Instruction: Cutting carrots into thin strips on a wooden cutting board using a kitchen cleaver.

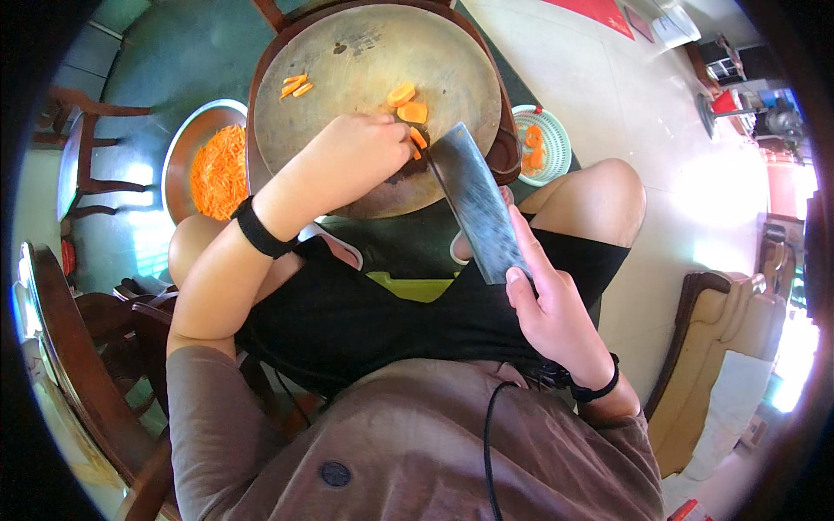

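My right hand (pixel 552 317) grips a cleaver (pixel 478 208) with a broad grey blade, its far end over the right part of a round wooden chopping board (pixel 339 87). Curled fingers of my left hand (pixel 373 148) press on cut carrot (pixel 419 139) right beside the blade; part of that carrot is hidden under them. Just beyond lie two thick carrot slices (pixel 413 111). Several carrot sticks (pixel 296 85) rest in a small group at the board's left.
Left of the board stands a metal bowl (pixel 178 165) of shredded carrot (pixel 221 174). On the right, a pale green plastic basket (pixel 560 143) holds carrot pieces (pixel 533 148). Wooden chairs (pixel 87 165) stand to the left, a cushioned seat (pixel 695 365) to the right.
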